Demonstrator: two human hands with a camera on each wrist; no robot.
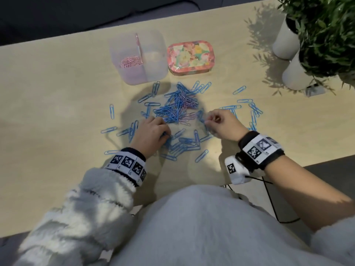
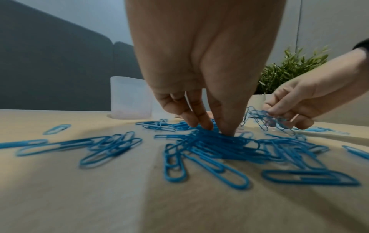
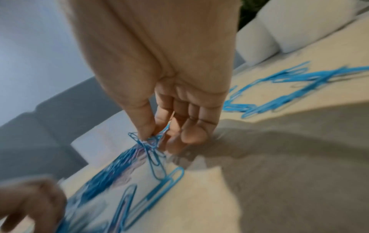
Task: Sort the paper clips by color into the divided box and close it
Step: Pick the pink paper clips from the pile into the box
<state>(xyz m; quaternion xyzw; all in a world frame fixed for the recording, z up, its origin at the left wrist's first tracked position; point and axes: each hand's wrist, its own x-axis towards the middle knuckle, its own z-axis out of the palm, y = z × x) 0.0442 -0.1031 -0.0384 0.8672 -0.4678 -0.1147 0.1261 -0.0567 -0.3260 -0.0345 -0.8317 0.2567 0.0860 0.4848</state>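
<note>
- The right hand pinches a small bunch of blue clips between thumb and fingers, lifted just off the desk.
- The left hand presses its fingertips into the blue clip pile mid-desk; grip narrow, whether it holds any I cannot tell.
- The divided box stands open near the far edge, pink clips in one compartment, its patterned lid just beside it.

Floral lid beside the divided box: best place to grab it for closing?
Grip the floral lid across its two short ends, coming from above. It lies flat on the table, a shallow rounded rectangle beside the divided box, with its upright rim exposed.
</note>
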